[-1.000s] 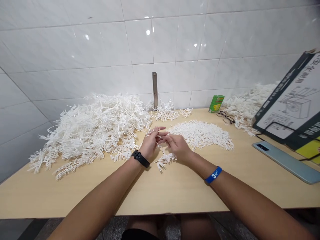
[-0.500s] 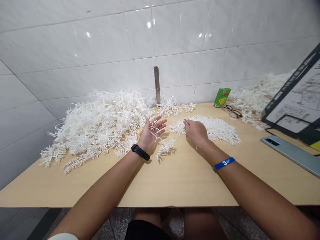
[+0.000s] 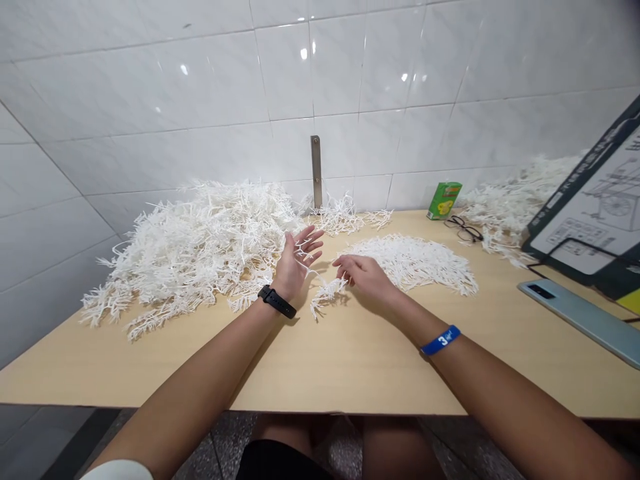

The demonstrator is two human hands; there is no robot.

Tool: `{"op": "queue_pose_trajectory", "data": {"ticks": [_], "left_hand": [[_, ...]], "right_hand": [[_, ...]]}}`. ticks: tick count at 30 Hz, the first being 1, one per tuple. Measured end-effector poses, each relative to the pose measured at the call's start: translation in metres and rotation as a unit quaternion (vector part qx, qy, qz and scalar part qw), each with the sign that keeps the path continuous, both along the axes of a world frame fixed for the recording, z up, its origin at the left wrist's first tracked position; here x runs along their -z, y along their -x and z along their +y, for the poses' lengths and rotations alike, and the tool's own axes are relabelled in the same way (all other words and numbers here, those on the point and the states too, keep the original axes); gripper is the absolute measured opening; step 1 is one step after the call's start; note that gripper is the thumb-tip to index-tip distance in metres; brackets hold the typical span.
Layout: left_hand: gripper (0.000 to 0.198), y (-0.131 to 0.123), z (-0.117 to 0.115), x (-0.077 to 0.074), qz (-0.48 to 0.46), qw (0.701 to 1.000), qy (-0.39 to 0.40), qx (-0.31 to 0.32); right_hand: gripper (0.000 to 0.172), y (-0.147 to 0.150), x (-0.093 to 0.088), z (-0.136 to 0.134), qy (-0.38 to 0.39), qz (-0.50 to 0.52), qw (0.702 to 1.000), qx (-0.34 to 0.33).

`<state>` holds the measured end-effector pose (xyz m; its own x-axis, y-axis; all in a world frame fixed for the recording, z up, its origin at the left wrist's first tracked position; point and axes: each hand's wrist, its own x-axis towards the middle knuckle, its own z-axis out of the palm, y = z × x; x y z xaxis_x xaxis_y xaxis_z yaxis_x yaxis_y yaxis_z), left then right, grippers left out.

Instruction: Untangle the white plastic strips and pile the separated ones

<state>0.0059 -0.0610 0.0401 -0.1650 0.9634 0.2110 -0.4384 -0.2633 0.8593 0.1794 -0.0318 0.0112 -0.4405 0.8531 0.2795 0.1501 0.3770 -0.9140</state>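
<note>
My left hand (image 3: 296,265) is turned palm up with its fingers spread, and thin white branched plastic pieces (image 3: 303,256) lie across the palm and fingers. A small white branched cluster (image 3: 327,293) rests on the table just below that hand. At the cluster's right end is my right hand (image 3: 364,275), fingers bent and close together; whether anything is between the fingertips is hidden. Behind the right hand spreads a flat heap of short white pieces (image 3: 423,260). A tall tangled pile of white branched pieces (image 3: 200,247) stands left of my left hand.
Along the tiled wall lie more white pieces (image 3: 336,217) beside an upright metal bracket (image 3: 316,170). To the right are a green box (image 3: 444,201), eyeglasses (image 3: 465,230), another white pile (image 3: 510,203), a leaning dark-edged printed board (image 3: 590,207) and a phone (image 3: 580,320) on the wooden table (image 3: 320,367).
My right hand has moved from the flat heap leftward and toward me, to the small cluster. My left hand has shifted slightly left, still palm up.
</note>
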Motion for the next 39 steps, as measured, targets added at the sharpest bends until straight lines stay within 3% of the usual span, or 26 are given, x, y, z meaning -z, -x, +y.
{"op": "queue_pose_trajectory", "data": {"ticks": [3, 7, 11, 14, 19, 25, 28, 31, 35, 39], "left_hand": [[0.055, 0.005, 0.003, 0.001, -0.015, 0.999, -0.007, -0.029], [0.055, 0.012, 0.008, 0.001, -0.021, 0.998, -0.003, -0.051], [0.056, 0.018, 0.01, 0.0, -0.04, 0.997, 0.005, -0.063], [0.062, 0.018, 0.013, 0.006, -0.033, 0.999, 0.021, -0.033], [0.062, 0.01, 0.016, 0.029, 0.098, 0.993, 0.055, 0.035], [0.053, 0.004, 0.02, 0.047, 0.203, 0.978, 0.055, 0.013], [0.047, 0.004, 0.021, 0.051, 0.307, 0.951, 0.042, -0.011], [0.037, 0.005, 0.021, 0.053, 0.433, 0.901, -0.008, -0.032], [0.036, 0.005, 0.019, 0.054, 0.508, 0.858, -0.068, -0.025], [0.033, 0.002, 0.017, 0.055, 0.582, 0.808, -0.068, -0.052]], "right_hand": [[0.041, 0.009, 0.003, -0.01, 0.009, -0.036, 0.996, -0.076], [0.026, 0.01, 0.006, -0.005, 0.002, -0.101, 0.99, -0.099], [0.028, 0.008, 0.016, 0.007, 0.048, -0.046, 0.993, -0.102], [0.029, 0.008, 0.022, 0.012, 0.059, -0.009, 0.994, -0.096], [0.031, 0.009, 0.029, 0.018, 0.039, 0.01, 0.997, -0.066], [0.035, 0.011, 0.038, 0.026, 0.044, 0.049, 0.997, -0.038], [0.032, 0.013, 0.04, 0.026, 0.049, 0.075, 0.996, -0.025], [0.029, 0.013, 0.039, 0.024, 0.04, 0.069, 0.997, -0.003], [0.03, 0.012, 0.035, 0.02, -0.019, 0.016, 0.999, 0.021], [0.03, 0.011, 0.034, 0.02, -0.059, -0.024, 0.997, 0.036]]}}
